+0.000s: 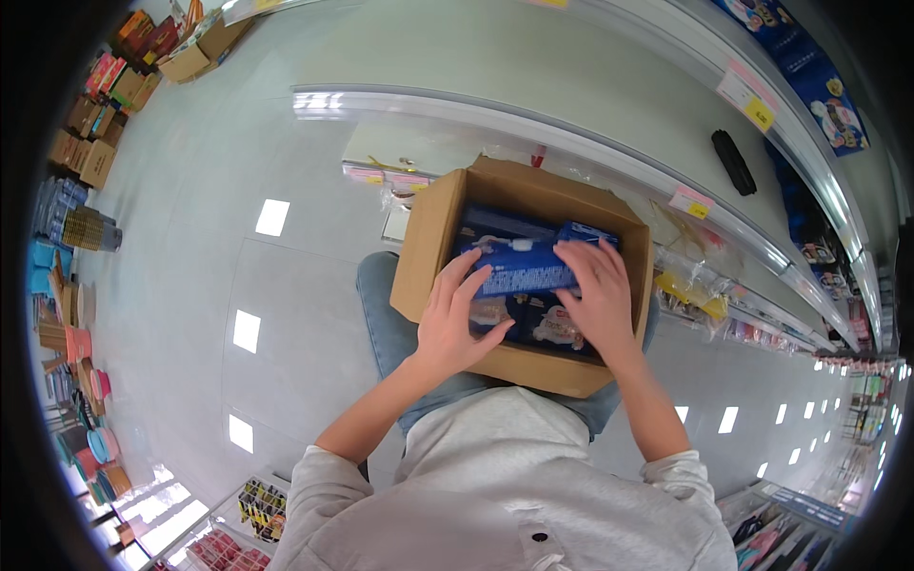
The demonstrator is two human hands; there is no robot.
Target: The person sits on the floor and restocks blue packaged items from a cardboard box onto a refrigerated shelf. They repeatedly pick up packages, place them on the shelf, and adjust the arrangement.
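Observation:
A blue printed pack [525,271] is tilted between my hands, inside the top of an open cardboard box [428,246]. The fingertips of my left hand [451,314] touch its left end, with the thumb spread apart below. At the right end, my right hand [598,292] holds the pack, fingers over the top and thumb underneath. More blue packs [560,325] with pale pictures lie in the box, partly hidden by my hands and the tilted pack. The box rests on or against my knees, in blue jeans [378,300].
A shelf edge with price tags [691,203] runs just beyond the box. On that shelf lies a black object [733,163]; blue packs [835,118] hang or stand at upper right. Plastic-wrapped goods [689,292] sit lower right. Cardboard boxes [96,160] line the far left of the floor.

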